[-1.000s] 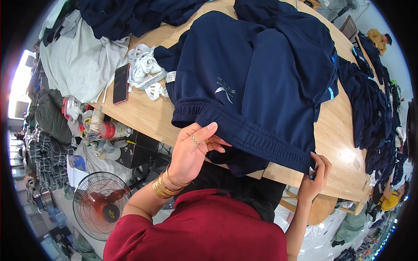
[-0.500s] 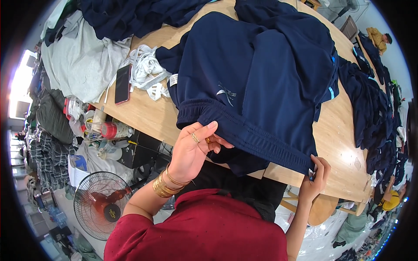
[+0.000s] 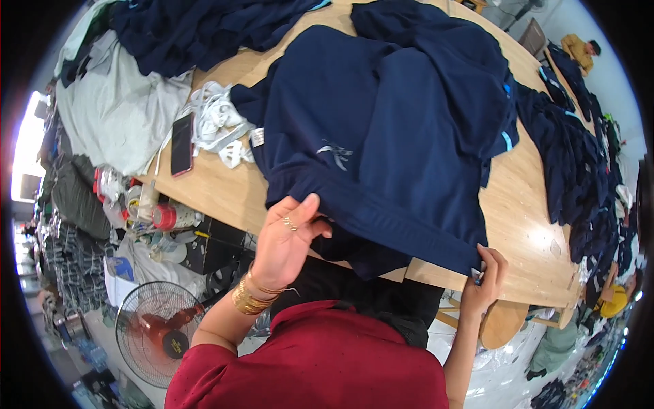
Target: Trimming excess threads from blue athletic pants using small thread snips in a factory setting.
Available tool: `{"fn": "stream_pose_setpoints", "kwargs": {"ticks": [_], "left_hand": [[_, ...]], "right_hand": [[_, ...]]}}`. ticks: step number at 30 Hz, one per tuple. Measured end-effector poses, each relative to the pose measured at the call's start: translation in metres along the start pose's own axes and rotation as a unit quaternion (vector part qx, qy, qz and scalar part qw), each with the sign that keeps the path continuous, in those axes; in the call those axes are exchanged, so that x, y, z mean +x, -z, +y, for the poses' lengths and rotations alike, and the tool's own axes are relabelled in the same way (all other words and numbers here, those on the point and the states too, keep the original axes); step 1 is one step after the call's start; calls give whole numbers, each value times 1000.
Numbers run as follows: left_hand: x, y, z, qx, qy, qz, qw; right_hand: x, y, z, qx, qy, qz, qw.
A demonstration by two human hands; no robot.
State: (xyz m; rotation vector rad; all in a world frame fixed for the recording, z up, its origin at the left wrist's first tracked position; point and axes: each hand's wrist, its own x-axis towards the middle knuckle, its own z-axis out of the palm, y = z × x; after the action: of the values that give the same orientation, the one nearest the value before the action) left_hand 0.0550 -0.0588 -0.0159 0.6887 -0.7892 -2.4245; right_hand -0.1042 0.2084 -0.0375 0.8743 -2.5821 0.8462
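Observation:
Navy trousers with an elastic waistband lie spread on the wooden table, the waistband toward me. My left hand pinches the waistband near its left end, thumb on top and fingers curled underneath. At the right end of the waistband my right hand is closed on the cloth. A small pale and bluish bit shows by its fingers, too small to make out. Between my hands the waistband is pulled nearly straight. A pale print sits just above it, and a white label sticks out at the left side.
A phone and tangled white tape lie left on the wooden table. Grey cloth and more navy garments are heaped beyond. A standing fan is at lower left, a wooden stool at lower right.
The gathers of the waistband have smoothed out as it is drawn tighter between my hands. The whole view has shifted a little, so things sit slightly further left.

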Motion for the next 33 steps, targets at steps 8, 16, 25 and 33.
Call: {"fn": "stream_pose_setpoints", "kwargs": {"ticks": [8,16,25,33], "left_hand": [[-2,27,21,182,-143,133,964],[8,132,46,273,-119,210,931],[-3,97,62,728,-80,188,654],[-13,-14,-45,695,-249,-191,647]], "right_hand": [[-26,-17,-35,114,61,-186,974],[-28,-32,-46,371,75,-436,816],[93,33,54,217,-221,-25,951],[142,-67,77,162,-3,27,986]]}}
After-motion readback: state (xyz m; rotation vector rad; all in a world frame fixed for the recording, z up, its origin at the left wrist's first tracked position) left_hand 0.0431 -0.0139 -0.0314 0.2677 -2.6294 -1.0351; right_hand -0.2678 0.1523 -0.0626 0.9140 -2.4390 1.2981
